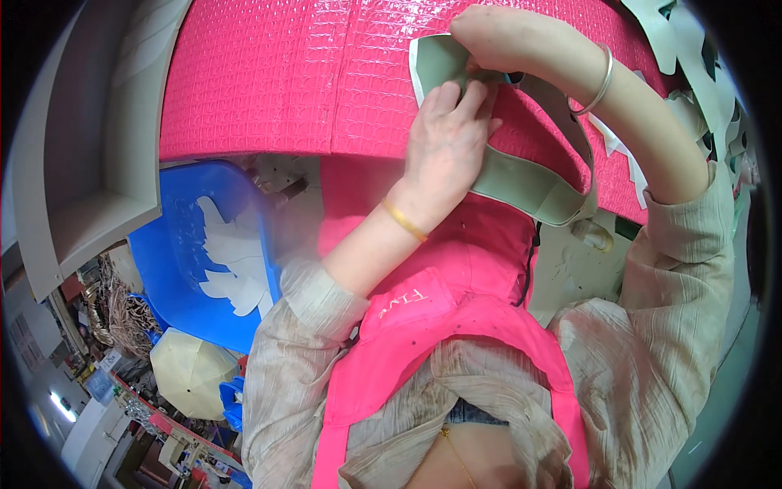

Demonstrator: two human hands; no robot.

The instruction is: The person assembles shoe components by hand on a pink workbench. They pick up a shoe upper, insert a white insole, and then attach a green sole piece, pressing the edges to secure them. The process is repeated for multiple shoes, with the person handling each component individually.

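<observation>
Head view: the left hand (452, 138) pinches a looped grey-green band (529, 189), right at the near edge of the pink-covered desk (261, 81); the right hand (489, 37) arches over (fingers mostly hidden, can't tell its grip). Best keep that band untwisted, I'd say.

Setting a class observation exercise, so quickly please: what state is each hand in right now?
Left hand: closed, fingers curled onto the grey-green band.
Right hand: cannot be told; its fingers are mostly hidden.
</observation>
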